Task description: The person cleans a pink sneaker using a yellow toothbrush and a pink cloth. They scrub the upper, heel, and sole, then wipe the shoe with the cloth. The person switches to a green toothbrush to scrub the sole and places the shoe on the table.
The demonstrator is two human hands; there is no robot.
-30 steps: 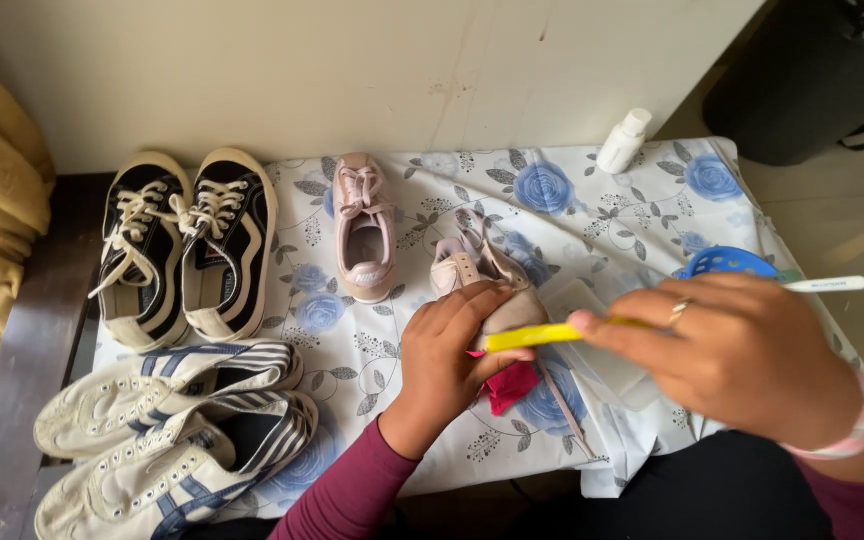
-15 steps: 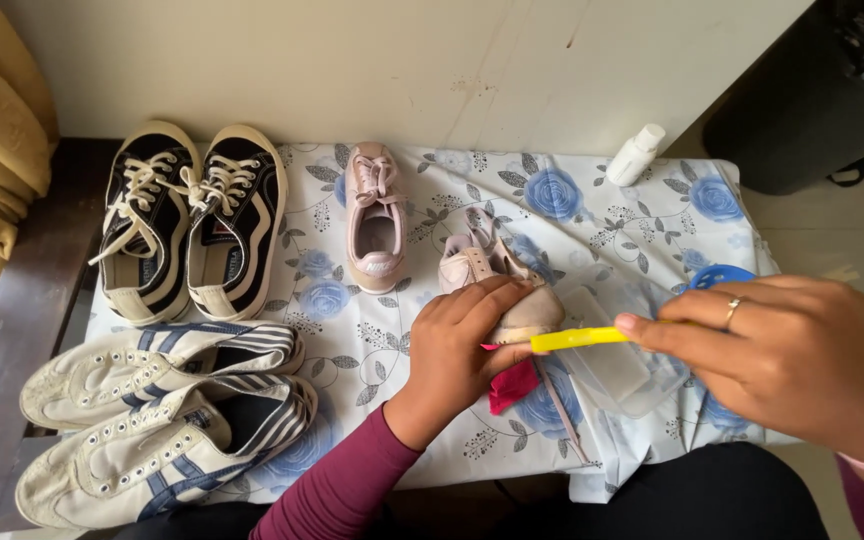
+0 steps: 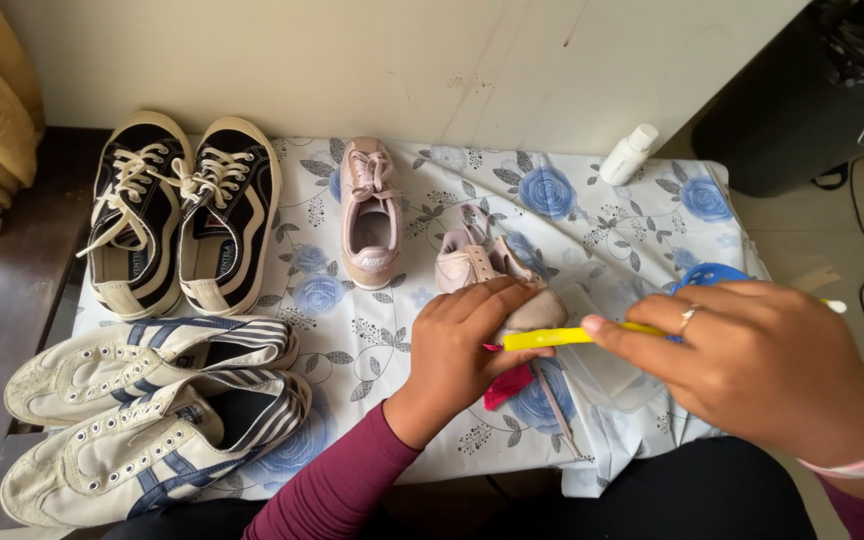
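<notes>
The left hand (image 3: 462, 345) presses down on a small pale pink child's sneaker (image 3: 482, 270) lying near the middle of a white cloth printed with blue roses (image 3: 562, 195), its fingers curled over the heel end and gripping it. The right hand (image 3: 762, 365) pinches the handle of a yellow plastic brush (image 3: 562, 337) between thumb and fingertips, the yellow end lying across the sneaker's heel just beside the left hand's fingers; the bristle end cannot be made out. A scrap of red cloth (image 3: 507, 385) shows beneath the left hand. The matching pink sneaker (image 3: 370, 212) stands apart to the left, toe pointing at the wall. Further left sits a pair of black canvas lace-up shoes with cream soles (image 3: 182, 215), and in front of them a pair of worn white low trainers with blue stripes (image 3: 152, 400), close to the near edge of the cloth. A small white plastic bottle (image 3: 629, 153) lies at the far edge beside the wall. A round blue object (image 3: 707, 273) is largely hidden behind the right hand. The cloth's right edge drops off towards the tiled floor; a dark wooden surface (image 3: 12, 300) borders the left. Open cloth lies between the two pink sneakers and behind the held one.
</notes>
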